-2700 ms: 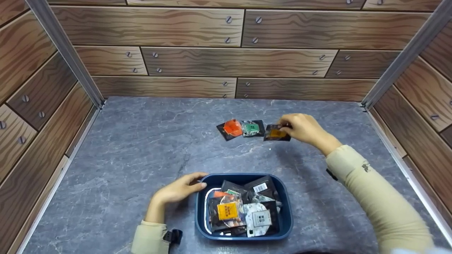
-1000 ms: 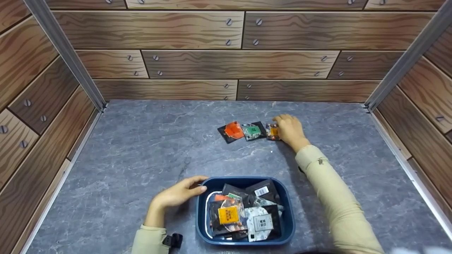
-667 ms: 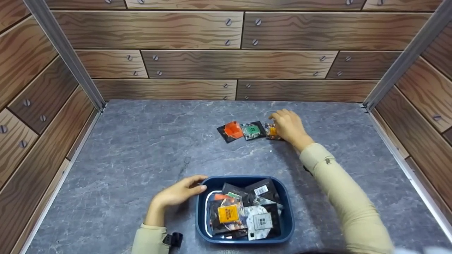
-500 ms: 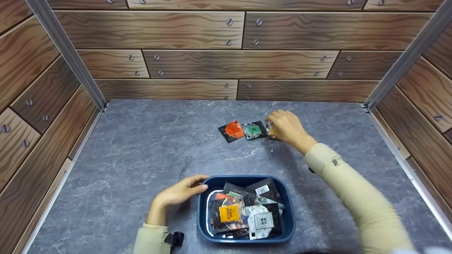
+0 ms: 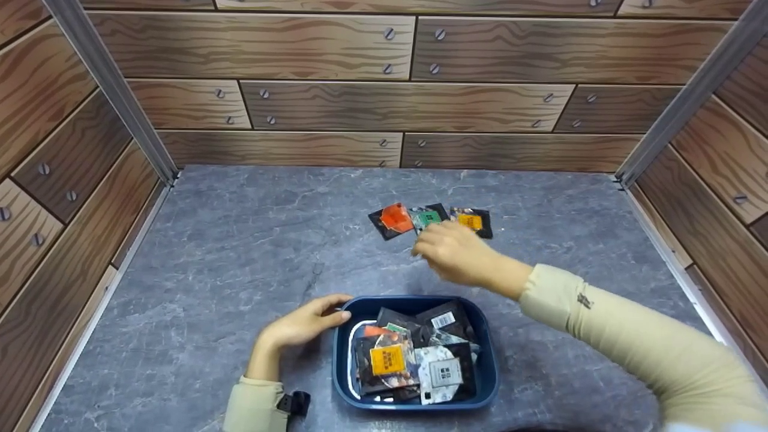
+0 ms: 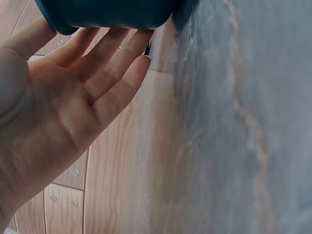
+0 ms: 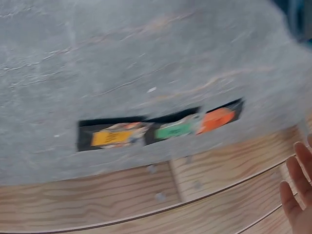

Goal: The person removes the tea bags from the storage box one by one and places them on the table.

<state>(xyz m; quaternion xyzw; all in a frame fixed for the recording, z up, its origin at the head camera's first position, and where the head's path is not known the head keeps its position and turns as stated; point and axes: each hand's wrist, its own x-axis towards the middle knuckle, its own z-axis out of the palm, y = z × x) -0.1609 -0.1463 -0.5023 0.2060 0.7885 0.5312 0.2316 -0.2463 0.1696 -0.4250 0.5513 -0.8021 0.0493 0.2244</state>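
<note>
My left hand (image 5: pixel 303 324) touches the left rim of a dark blue bin (image 5: pixel 493 360), its thumb at the edge. In the left wrist view its fingers lie fairly straight against the bin's outer wall. Inside the bin are several flat black packets, among them one with an orange-yellow label (image 5: pixel 387 360) and one with a grey label (image 5: pixel 444 373). My right hand (image 5: pixel 453 252) hovers above the tabletop, between the bin and a row of three packets, with nothing seen in it. The row has an orange packet (image 5: pixel 396 218), a green-labelled packet (image 5: pixel 429 215), partly covered, and a yellow-labelled packet (image 5: pixel 471 221).
The grey marbled tabletop (image 5: pixel 240 240) is enclosed by wood-patterned walls (image 5: pixel 300 45) at the back and sides. Metal corner posts (image 5: pixel 114 90) stand at both back corners.
My right hand has let go of the yellow-labelled packet, which now lies flat beside the green one. The hand has moved left and back toward the bin. My left hand stays put.
</note>
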